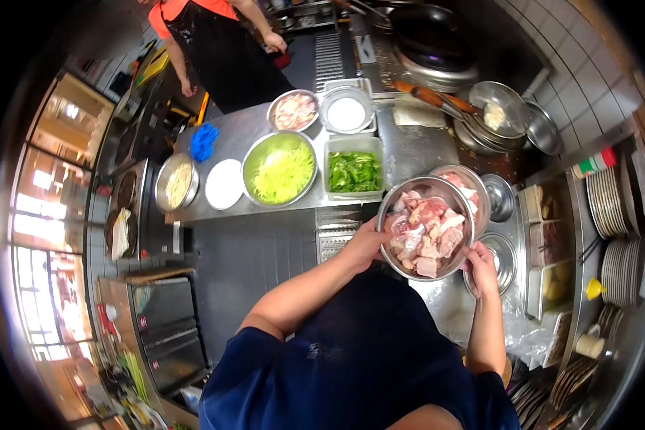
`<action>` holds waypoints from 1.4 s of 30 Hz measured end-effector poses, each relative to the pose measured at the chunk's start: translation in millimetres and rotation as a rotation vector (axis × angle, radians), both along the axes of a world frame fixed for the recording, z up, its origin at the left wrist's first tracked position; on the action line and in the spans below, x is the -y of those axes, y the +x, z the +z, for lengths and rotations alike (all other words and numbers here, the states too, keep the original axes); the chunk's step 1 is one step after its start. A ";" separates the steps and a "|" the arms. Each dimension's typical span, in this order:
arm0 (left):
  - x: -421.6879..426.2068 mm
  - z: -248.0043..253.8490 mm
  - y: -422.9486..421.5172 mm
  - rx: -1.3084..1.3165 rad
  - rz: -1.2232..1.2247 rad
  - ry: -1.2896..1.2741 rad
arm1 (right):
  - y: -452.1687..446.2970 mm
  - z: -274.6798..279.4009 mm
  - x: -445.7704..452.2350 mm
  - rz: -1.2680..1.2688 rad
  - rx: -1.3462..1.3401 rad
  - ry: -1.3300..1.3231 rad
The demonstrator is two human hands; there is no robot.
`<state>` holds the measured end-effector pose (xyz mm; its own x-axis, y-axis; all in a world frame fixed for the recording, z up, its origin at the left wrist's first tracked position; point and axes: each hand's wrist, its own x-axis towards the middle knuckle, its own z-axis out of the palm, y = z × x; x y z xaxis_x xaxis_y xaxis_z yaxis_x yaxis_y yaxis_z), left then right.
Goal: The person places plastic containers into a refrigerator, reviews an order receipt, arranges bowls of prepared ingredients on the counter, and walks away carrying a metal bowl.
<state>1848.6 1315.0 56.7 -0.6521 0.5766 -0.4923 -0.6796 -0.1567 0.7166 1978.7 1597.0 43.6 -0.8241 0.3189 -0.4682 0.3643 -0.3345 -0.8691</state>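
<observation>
Both my hands carry a round metal bowl (pixel 418 277) heaped with raw chicken pieces (pixel 428 228). My left hand (pixel 366 244) grips its left side, the thumb by the rim. On the lower right side, my right hand (pixel 481 266) is closed at the rim, with some fingers hidden beneath. Just behind it, partly covered, is a second bowl (pixel 486 203) with more raw meat. Left of the carried bowl, a square tub of chopped greens (pixel 354 172) stands on the counter.
The steel counter (pixel 258 122) bears a bowl of shredded green vegetable (pixel 283 172), a white plate (pixel 224 184) and a bowl of sliced meat (pixel 294 111). A wok (pixel 430 36) sits at the back. Stacked plates (pixel 609 204) line the right shelf. A person in a black apron (pixel 222 57) stands across the counter.
</observation>
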 end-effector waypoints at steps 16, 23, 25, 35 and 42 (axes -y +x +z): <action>116.6 -52.7 -2.8 0.089 0.530 -0.033 | 34.8 -11.6 10.4 -0.141 -0.020 -0.072; 295.2 -159.3 -50.8 0.140 1.295 -0.282 | 42.0 2.6 26.7 -0.256 -0.115 -0.109; 337.9 -175.4 -73.4 0.163 1.345 -0.310 | 38.7 4.8 33.6 -0.270 -0.115 -0.088; 445.1 -215.5 -185.5 0.193 1.309 -0.214 | -0.4 24.5 115.3 -0.392 -0.084 -0.086; 459.1 -206.8 -182.4 0.135 1.175 -0.225 | -37.4 27.1 176.5 -0.409 -0.080 -0.087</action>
